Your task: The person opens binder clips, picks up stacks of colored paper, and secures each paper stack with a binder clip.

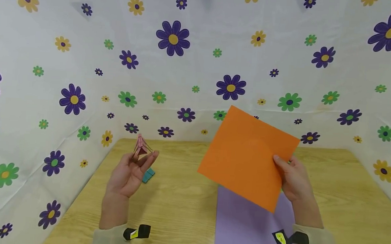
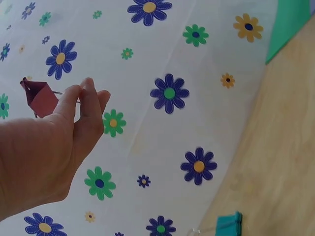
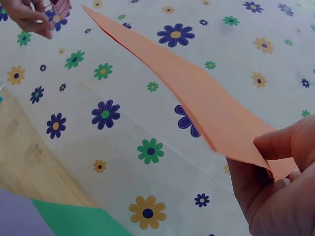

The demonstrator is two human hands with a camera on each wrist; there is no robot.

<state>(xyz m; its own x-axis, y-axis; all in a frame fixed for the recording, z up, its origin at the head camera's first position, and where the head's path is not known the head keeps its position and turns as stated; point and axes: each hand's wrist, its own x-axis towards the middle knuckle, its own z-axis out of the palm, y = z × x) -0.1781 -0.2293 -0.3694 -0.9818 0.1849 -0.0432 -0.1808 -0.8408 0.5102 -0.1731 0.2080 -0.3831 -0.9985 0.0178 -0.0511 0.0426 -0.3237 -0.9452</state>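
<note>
Your left grip pinches a pink trapezoid binder clip with thin wire handles above the desk; your fingers partly hide the handles. Just beyond that grip, a teal binder clip lies on the desk, cut off in the left wrist view. Left of your right grip spreads the smooth, square orange paper it grasps, orange paper that bows in the right wrist view; you can't tell whether it's one layer. Below that grip, a purple paper sheet runs out of frame; a green paper sheet is mostly hidden.
</note>
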